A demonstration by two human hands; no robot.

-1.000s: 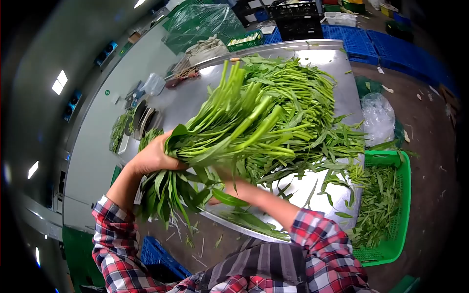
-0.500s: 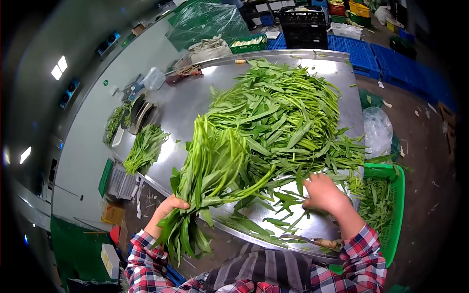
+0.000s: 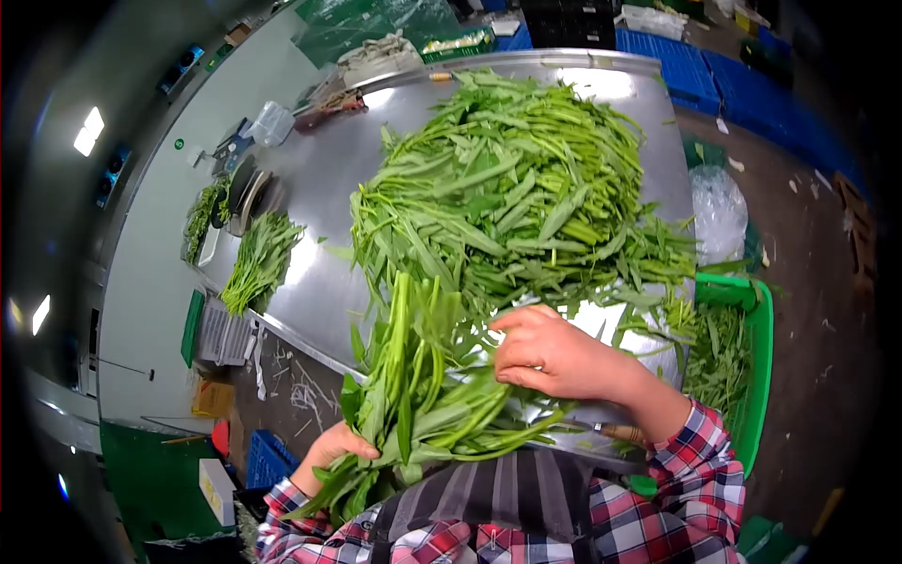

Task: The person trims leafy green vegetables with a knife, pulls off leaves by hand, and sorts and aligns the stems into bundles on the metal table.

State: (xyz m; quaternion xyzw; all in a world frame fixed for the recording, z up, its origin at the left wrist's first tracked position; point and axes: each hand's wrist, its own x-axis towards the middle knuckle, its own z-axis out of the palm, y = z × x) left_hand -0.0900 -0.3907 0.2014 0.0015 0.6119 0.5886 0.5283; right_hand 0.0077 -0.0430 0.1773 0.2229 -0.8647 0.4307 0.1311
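Here's the room around you: a pale wall (image 3: 141,301) runs from eight up to eleven o'clock, and dark floor (image 3: 808,235) spreads out at three. In the middle lies your metal table (image 3: 319,207), shiny with glare, its raised rim along the far side. A big heap of leafy green stems (image 3: 526,179) covers it from twelve to one o'clock. Beyond, blue pallets (image 3: 761,103) line up at one to two, and green plastic wrap (image 3: 376,23) bulges toward eleven. A bright green basket (image 3: 759,376) of loose leaves sits just beside the table around four.

Down at seven, your left hand (image 3: 343,449) is closed round the leafy end of a bunch of greens (image 3: 413,385), its stems fanned up and to the right. At four, your right hand (image 3: 550,355) hovers over those stems, fingers partly curled; I can't tell whether they pinch any. A smaller bunch (image 3: 258,258) rests at nine, near the table's edge. The wood-handled knife (image 3: 620,432) lies by your right forearm, between four and five.

Now the markings: a white box (image 3: 216,491) at eight shows yellow print, too small to read, and a little round green sign (image 3: 178,144) at ten has a pale character, unclear from here.
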